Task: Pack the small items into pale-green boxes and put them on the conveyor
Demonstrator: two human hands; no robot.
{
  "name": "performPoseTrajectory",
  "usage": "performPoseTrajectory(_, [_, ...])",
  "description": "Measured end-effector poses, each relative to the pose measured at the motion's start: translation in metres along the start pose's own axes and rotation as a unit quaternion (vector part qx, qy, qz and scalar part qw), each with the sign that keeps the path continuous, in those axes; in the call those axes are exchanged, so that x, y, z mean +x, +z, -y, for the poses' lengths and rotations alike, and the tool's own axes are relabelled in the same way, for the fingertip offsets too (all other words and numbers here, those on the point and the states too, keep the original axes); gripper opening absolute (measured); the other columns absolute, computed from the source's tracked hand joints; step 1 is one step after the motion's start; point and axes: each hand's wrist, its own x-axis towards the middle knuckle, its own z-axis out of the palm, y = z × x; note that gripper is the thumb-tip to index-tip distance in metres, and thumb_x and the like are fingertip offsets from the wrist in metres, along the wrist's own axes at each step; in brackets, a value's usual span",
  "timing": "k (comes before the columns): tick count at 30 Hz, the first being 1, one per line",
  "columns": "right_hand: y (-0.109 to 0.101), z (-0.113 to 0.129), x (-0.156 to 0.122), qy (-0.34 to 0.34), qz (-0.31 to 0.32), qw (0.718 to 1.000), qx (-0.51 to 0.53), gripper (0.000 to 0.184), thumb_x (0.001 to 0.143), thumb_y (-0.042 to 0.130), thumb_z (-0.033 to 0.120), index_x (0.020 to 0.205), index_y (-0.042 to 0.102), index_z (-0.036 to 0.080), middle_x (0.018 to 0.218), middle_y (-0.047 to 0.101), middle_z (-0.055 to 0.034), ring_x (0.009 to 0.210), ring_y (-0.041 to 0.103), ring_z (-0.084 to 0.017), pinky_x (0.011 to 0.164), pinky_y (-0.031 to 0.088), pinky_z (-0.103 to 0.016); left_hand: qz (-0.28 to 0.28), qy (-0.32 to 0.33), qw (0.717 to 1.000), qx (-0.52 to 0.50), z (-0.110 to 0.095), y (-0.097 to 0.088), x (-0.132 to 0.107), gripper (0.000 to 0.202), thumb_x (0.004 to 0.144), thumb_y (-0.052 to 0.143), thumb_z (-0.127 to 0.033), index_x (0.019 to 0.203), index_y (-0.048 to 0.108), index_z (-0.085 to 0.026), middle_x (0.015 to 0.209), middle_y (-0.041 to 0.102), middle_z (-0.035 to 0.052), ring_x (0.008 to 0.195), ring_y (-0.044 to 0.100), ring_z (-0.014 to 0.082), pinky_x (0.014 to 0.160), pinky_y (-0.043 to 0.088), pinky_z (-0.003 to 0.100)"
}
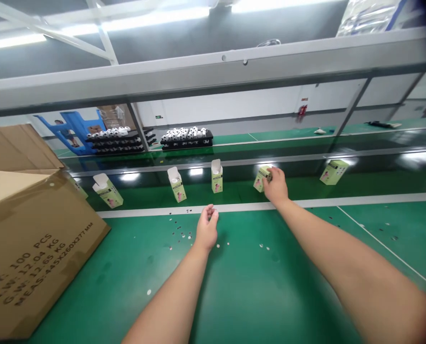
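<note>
My right hand (276,186) reaches forward onto the dark conveyor belt (378,181) and grips a small light-green carton (261,177) at its top. My left hand (206,230) hovers over the green table (256,286), fingers curled in a pinch near several small white and dark bits (180,234); what it holds, if anything, is too small to make out. Three more open-topped green cartons (107,190) (176,184) (216,176) stand on the belt to the left, and one carton (334,172) lies tilted to the right.
A large brown cardboard box (30,248) with printed lettering fills the left side. Beyond the belt, black trays of black-and-white balls (186,136) are stacked. A grey overhead beam (213,71) crosses above. A white stripe (342,200) edges the belt.
</note>
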Motion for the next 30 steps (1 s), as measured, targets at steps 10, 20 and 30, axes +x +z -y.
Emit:
performPoseTrajectory(10, [0.057, 0.046, 0.005, -0.080, 0.033, 0.995, 0.039, 0.069, 0.081, 0.060, 0.033, 0.142, 0.033, 0.014, 0.146, 0.036, -0.0193, 0.134, 0.037, -0.032, 0.110, 0.032, -0.052, 0.009, -0.001, 1.000, 0.008, -0.012, 0.003, -0.004, 0.032, 0.087, 0.058, -0.039, 0.111, 0.061, -0.018, 0.107, 0.064, 0.0093, 0.099, 0.060, 0.0187, 0.093, 0.046, 0.035])
performPoseTrajectory(20, [0.106, 0.101, -0.005, 0.111, 0.165, 0.974, 0.106, 0.050, 0.076, 0.064, 0.041, 0.116, 0.056, 0.013, 0.111, 0.061, -0.0152, 0.101, 0.061, -0.028, 0.088, 0.049, -0.042, 0.009, -0.001, 1.000, -0.011, -0.003, 0.002, -0.001, 0.036, 0.091, 0.052, -0.042, 0.117, 0.056, -0.019, 0.112, 0.061, 0.0104, 0.104, 0.057, 0.0199, 0.096, 0.045, 0.038])
performPoseTrajectory(30, [0.014, 0.144, -0.128, -0.107, 0.253, 0.950, 0.152, 0.069, 0.081, 0.061, 0.034, 0.143, 0.034, 0.021, 0.129, 0.048, -0.0154, 0.120, 0.048, -0.030, 0.102, 0.043, -0.049, 0.045, 0.092, 0.991, -0.086, -0.037, 0.013, -0.027, 0.051, 0.091, 0.053, -0.048, 0.134, 0.044, -0.022, 0.134, 0.055, 0.0109, 0.124, 0.052, 0.0243, 0.107, 0.038, 0.038])
